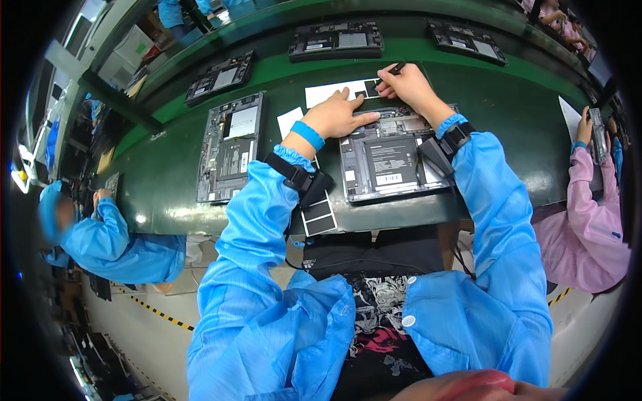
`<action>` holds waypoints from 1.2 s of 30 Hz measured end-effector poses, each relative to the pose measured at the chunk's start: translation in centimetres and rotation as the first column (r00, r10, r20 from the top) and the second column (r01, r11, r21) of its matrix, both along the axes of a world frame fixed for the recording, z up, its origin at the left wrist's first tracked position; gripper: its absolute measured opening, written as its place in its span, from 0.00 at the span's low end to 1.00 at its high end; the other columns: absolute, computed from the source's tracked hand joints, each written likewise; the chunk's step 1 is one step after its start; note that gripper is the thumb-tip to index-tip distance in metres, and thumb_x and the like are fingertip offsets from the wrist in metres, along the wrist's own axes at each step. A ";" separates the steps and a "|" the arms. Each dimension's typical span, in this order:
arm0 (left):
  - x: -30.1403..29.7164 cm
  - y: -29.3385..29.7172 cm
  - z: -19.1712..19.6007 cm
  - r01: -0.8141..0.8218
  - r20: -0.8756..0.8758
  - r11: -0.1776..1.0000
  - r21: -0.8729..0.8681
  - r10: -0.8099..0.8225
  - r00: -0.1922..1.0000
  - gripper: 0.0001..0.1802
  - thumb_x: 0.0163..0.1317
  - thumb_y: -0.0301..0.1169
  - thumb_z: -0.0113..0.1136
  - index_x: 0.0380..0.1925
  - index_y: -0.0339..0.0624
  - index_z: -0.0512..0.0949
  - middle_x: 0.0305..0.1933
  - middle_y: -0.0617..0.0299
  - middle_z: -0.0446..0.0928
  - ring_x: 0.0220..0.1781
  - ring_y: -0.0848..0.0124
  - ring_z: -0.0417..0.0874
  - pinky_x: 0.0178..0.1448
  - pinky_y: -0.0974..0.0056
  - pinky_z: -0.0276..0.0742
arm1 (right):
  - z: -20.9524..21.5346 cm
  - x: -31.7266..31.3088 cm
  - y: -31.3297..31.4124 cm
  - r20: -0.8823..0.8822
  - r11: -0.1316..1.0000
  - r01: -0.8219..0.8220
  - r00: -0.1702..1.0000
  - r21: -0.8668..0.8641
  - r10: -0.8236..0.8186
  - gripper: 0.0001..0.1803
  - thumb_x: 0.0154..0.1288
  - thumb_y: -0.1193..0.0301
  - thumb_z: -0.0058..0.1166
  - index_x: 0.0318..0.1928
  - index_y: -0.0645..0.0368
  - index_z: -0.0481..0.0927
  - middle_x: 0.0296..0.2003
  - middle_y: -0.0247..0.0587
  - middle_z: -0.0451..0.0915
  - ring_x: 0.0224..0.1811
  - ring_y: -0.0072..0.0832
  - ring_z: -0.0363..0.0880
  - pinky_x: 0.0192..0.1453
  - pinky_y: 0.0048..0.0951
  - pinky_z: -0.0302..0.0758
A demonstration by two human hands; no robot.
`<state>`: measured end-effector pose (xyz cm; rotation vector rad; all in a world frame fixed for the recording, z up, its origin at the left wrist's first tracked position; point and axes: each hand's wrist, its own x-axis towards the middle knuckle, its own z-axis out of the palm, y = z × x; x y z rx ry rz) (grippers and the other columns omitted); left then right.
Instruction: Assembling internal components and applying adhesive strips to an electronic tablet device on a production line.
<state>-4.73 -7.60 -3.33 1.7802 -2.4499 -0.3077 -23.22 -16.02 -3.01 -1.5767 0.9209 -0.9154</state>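
Observation:
My right hand is closed around a thin black tool, perhaps tweezers; its tip is hidden by the fingers. Those fingers rest at the right end of a white sheet bearing black rectangular stickers. My left hand lies with fingers spread, fingertips on the sheet and thumb over the top edge of an opened laptop base. That base lies in front of me, its black battery and boards exposed. A second strip of black stickers runs under my left forearm to the table's near edge.
Another opened laptop base lies to the left on the green table. Further bases stand along the back: one left, one middle, one right. Co-workers sit at left and right. Black wrist straps trail cables.

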 end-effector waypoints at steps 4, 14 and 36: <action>0.0 0.5 0.3 -0.025 -0.048 0.999 -0.037 0.023 0.999 0.42 0.62 0.65 0.41 0.61 0.40 0.68 0.65 0.30 0.59 0.67 0.41 0.62 0.68 0.55 0.61 | 0.0 0.4 0.1 -0.245 0.973 0.127 0.954 -0.191 -0.173 0.15 0.61 0.63 0.57 0.34 0.65 0.82 0.24 0.43 0.83 0.28 0.26 0.84 0.33 0.25 0.78; -0.2 0.3 -1.0 -0.059 -0.041 0.985 -0.161 0.053 0.998 0.46 0.57 0.70 0.41 0.57 0.41 0.73 0.57 0.36 0.68 0.61 0.46 0.70 0.60 0.53 0.71 | -0.8 0.4 -0.4 -0.253 0.958 0.076 0.956 -0.276 -0.149 0.15 0.56 0.63 0.61 0.35 0.64 0.83 0.27 0.44 0.84 0.30 0.27 0.85 0.37 0.25 0.79; 0.8 -1.2 -0.8 -0.094 -0.204 0.986 -0.141 0.064 0.977 0.30 0.61 0.55 0.53 0.50 0.42 0.78 0.53 0.46 0.71 0.57 0.49 0.69 0.61 0.54 0.66 | 3.4 -6.9 3.2 0.019 0.995 0.081 0.997 -0.062 -0.080 0.13 0.62 0.66 0.59 0.40 0.63 0.79 0.33 0.43 0.83 0.35 0.26 0.84 0.36 0.20 0.77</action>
